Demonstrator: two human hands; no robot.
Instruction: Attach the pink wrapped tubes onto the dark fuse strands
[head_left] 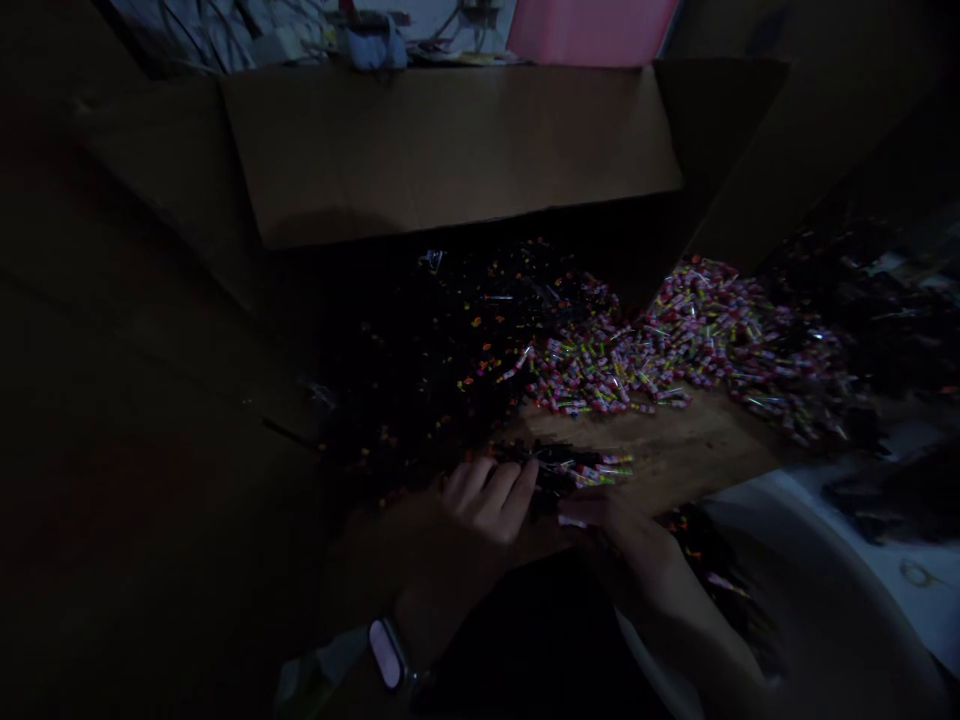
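The picture is dark. My left hand (pixel 491 500), with a watch (pixel 386 655) on its wrist, has its fingers curled at the near edge of a small bunch of dark thin pieces (pixel 551 470). What lies inside those fingers is hidden. Pink and yellow ends (pixel 604 470) of the bunch point right. My right hand (pixel 634 550) is closed just below, its fingertips around a small pink-and-white tube (pixel 573 521). Behind both hands, a heap of similar small tubes with pink, white and yellow markings (pixel 622 350) lies on a wooden board (pixel 675 440).
An open cardboard box (pixel 457 150) stands ahead, its flap hanging over dark pieces with orange bits (pixel 435 350). A pale, curved-rim container (pixel 810 590) holding dark pieces is at lower right. Another dark pile (pixel 877 290) lies right. Something pink (pixel 592 30) stands behind the box.
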